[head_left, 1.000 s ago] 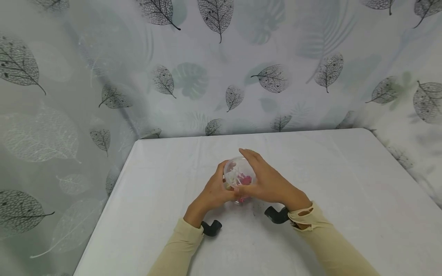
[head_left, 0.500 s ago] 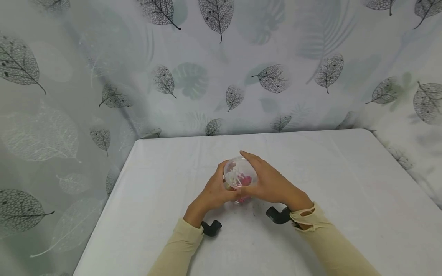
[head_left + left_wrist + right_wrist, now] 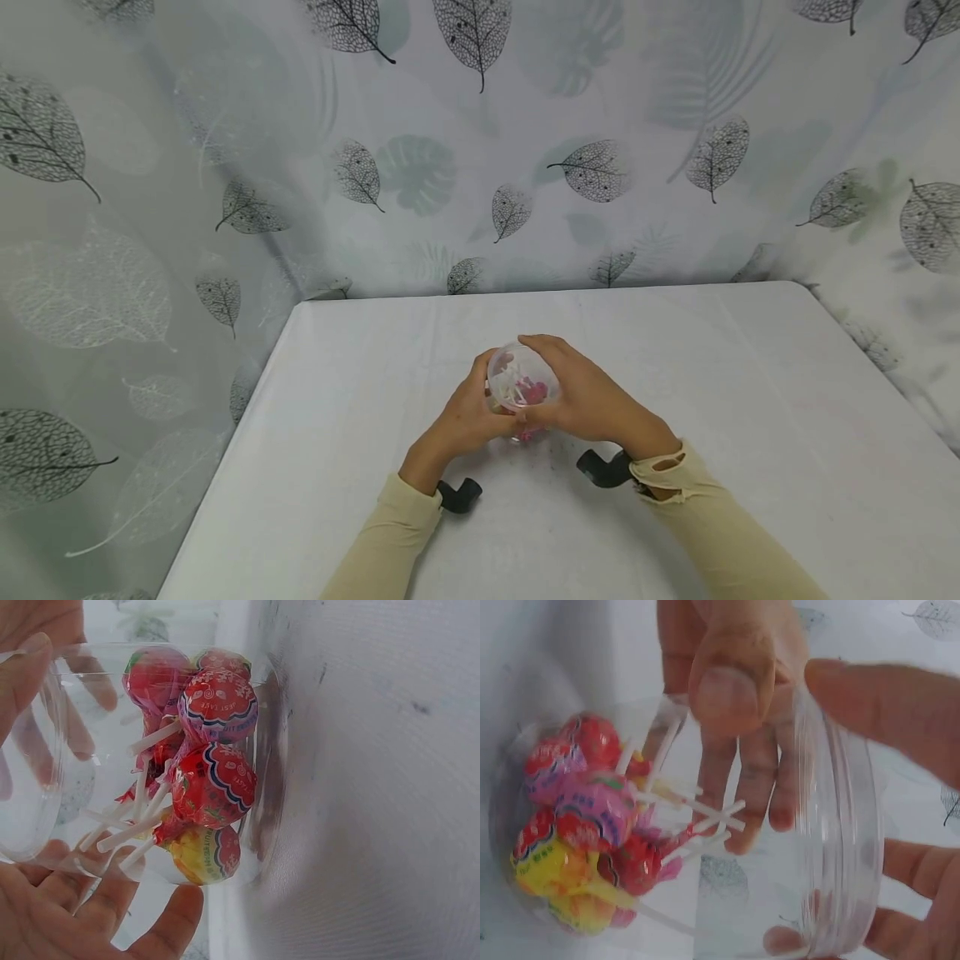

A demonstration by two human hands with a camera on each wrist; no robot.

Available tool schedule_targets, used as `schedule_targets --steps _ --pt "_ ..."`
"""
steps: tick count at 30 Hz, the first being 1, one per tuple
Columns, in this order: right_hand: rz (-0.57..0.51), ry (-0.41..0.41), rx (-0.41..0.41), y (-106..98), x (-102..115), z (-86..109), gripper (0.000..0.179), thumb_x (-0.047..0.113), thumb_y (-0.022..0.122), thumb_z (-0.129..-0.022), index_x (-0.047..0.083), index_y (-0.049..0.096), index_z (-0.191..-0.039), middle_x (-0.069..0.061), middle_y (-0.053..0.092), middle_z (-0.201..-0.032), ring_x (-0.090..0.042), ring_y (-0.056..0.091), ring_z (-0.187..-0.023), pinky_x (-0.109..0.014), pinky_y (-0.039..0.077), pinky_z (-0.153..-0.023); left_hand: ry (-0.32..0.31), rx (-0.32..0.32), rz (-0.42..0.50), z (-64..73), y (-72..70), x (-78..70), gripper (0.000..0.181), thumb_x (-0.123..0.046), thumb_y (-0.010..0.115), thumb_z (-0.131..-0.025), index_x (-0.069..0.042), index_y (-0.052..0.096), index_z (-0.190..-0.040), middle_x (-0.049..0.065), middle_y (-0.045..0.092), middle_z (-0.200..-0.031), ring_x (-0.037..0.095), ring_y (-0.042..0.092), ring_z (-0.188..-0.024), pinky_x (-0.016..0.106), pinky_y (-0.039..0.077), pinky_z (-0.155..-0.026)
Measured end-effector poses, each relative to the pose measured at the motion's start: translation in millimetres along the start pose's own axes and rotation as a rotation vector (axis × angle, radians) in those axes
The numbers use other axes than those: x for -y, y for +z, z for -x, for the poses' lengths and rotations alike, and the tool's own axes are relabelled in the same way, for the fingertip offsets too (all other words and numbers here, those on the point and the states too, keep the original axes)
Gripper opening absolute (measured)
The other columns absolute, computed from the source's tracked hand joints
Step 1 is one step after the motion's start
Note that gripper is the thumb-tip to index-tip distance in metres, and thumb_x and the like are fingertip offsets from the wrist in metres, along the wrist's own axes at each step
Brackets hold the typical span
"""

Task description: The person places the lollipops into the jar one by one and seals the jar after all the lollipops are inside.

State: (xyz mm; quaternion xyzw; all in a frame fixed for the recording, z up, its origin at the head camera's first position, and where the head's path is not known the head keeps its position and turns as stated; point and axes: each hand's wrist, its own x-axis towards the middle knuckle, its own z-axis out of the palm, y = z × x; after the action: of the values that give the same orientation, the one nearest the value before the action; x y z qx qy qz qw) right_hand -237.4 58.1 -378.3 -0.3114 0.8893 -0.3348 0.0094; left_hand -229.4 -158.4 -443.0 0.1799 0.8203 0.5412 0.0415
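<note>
A clear plastic jar [image 3: 735, 900] stands upright on the white-covered table, held between both hands. Wrapped lollipops [image 3: 214, 784] in red, pink and yellow lie in its lower part, several white sticks pointing up. My left hand [image 3: 465, 421] grips the jar's body from the left, its fingers spread around the wall. From the right, my right hand [image 3: 592, 400] curls thumb and fingers around the clear ridged lid [image 3: 847, 847] at the top. Whether the lid is loose cannot be told.
The white tablecloth [image 3: 360, 367] surrounds the jar. Leaf-patterned cloth [image 3: 465, 150] hangs behind the table and along both sides. A dark wrist-camera mount [image 3: 459, 496] sits at the left wrist, another black mount [image 3: 603, 468] at the right.
The right hand's upper fingers have come down slightly and closer around the lid's rim. The left hand and the jar stay in about the same place.
</note>
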Motion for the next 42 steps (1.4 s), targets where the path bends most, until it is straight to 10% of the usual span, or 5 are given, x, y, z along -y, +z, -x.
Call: schedule_targets --steps 5,42 --pt "0.029 0.043 -0.044 3.0 3.8 0.6 0.095 0.044 0.090 -0.079 0.013 0.045 -0.156 -0.015 0.049 -0.146 -0.034 0.059 -0.119 -0.053 0.053 -0.094 -0.014 -0.003 -0.002 -0.1 0.0 0.6 0.104 -0.023 0.086 -0.076 -0.019 0.025 -0.160 0.005 0.052 -0.141 0.020 0.053 -0.124 0.052 0.041 -0.114" --pt "0.004 0.075 -0.122 11.0 9.8 8.7 0.084 0.041 0.092 -0.078 0.013 0.055 -0.148 -0.011 0.046 -0.158 -0.035 0.050 -0.140 -0.061 0.043 -0.109 -0.019 -0.035 0.019 7.9 8.4 -4.4 0.098 -0.027 0.078 -0.083 -0.020 0.021 -0.163 0.008 0.054 -0.139 0.025 0.056 -0.121 0.046 0.050 -0.098"
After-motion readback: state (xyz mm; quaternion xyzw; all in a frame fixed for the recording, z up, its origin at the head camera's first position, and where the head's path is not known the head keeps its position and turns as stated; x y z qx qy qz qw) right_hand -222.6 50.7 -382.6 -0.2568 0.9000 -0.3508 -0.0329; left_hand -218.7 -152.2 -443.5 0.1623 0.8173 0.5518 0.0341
